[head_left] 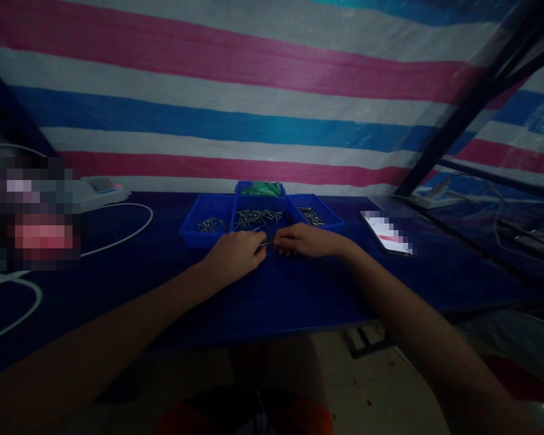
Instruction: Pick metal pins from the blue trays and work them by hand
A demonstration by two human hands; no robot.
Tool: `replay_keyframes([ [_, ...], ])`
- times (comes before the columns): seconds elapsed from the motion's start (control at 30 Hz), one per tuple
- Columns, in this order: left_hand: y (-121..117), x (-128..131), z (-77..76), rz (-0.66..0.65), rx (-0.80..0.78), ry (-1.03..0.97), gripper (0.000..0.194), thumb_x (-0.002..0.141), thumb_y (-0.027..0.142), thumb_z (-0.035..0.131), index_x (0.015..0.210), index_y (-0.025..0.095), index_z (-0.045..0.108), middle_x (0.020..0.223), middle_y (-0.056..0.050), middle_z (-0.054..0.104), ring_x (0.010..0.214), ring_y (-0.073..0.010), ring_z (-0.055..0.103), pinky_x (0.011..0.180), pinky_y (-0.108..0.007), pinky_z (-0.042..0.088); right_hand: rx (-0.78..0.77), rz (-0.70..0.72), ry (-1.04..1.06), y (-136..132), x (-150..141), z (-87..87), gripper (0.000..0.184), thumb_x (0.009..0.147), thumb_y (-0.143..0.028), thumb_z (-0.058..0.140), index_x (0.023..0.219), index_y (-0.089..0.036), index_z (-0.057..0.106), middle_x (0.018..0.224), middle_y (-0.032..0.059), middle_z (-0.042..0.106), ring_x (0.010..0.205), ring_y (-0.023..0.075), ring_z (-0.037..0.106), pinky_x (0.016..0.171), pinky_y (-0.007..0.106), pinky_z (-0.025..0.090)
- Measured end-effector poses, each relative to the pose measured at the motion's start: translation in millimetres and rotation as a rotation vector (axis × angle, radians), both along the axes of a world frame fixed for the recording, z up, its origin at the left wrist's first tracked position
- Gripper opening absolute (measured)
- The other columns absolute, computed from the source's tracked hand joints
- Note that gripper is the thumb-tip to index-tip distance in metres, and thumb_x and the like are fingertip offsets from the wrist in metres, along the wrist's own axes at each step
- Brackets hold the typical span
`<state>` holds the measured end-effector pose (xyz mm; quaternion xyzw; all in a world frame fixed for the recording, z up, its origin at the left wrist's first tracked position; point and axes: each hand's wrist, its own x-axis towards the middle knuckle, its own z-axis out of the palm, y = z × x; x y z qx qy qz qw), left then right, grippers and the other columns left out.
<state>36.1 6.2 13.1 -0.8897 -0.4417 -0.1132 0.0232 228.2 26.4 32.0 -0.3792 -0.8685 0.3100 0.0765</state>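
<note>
Over the blue table, just in front of several blue trays, my left hand [240, 254] and my right hand [301, 240] are close together with fingers pinched. A thin, shiny metal pin [267, 243] spans the small gap between the fingertips, one end at each hand. Its ends are hidden, so I cannot tell whether it is a screw or a rivet. Beyond my hands, the middle tray holds a heap of similar slim metal pins [256, 217]. Smaller piles lie in the left tray [188, 232] and the right tray [333, 220].
A back tray holds green plastic [260, 189]. To the right lies a phone [387, 232] with a lit screen. On the left are a white device [102, 190], a white cable [136, 235] and a blurred-out patch. A striped sheet [254, 72] hangs behind the table, with dark metal posts at both sides.
</note>
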Motion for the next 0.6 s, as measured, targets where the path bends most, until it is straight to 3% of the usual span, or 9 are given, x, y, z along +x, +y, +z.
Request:
replay_keyframes([
  [0.6, -3.1, -2.4, 11.5, 0.013, -0.081, 0.052, 0.027, 0.085, 0.031, 0.034, 0.083, 0.018, 0.057, 0.077, -0.004, 0.063, 0.068, -0.0175, 0.059, 0.056, -0.027, 0.039, 0.052, -0.006, -0.041, 1.7, -0.9, -0.5, 0.022, 0.089, -0.025, 0.04, 0.079, -0.014, 0.056, 0.07, 0.0013, 0.059, 0.061, 0.0087, 0.055, 0.06, 0.021, 0.043],
])
